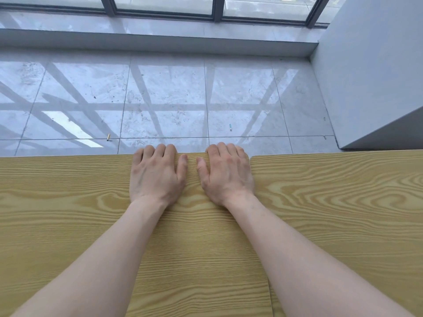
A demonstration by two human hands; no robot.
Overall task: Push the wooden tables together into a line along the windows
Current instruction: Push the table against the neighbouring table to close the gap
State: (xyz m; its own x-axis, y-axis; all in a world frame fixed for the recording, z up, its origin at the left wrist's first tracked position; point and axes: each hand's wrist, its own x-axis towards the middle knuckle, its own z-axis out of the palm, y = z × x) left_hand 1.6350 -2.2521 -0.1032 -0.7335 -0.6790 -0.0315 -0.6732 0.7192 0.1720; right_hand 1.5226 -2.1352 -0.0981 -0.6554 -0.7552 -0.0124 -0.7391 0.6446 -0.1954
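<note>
I count two wooden tables under my view: the left table [68, 202] fills most of the lower picture, and the right table [343, 202] sits just beside it, a thin seam running between them from the far edge down to the near edge, with the rounded far corners of both leaving a small notch where they meet. Both of my hands lie on the left table, close to that seam. My left hand [156, 177] rests palm down, its four fingers curled over the far edge and the thumb lying flat on the top; my right hand [226, 173] does the same, its outer side near the seam. So each hand hooks the far edge of the left table rather than lying loose. The two thumbs point toward each other and stay apart. Beyond the tables lies a glossy tiled floor [171, 99] with window reflections across it, and on it I see two small objects: a yellowish one [108, 137] to the left and a blue-green one [230, 127] to the right, both too small to identify. Farther on runs a low ledge [160, 40] beneath the windows [164, 5], and a grey wall [370, 65] stands at the right
</note>
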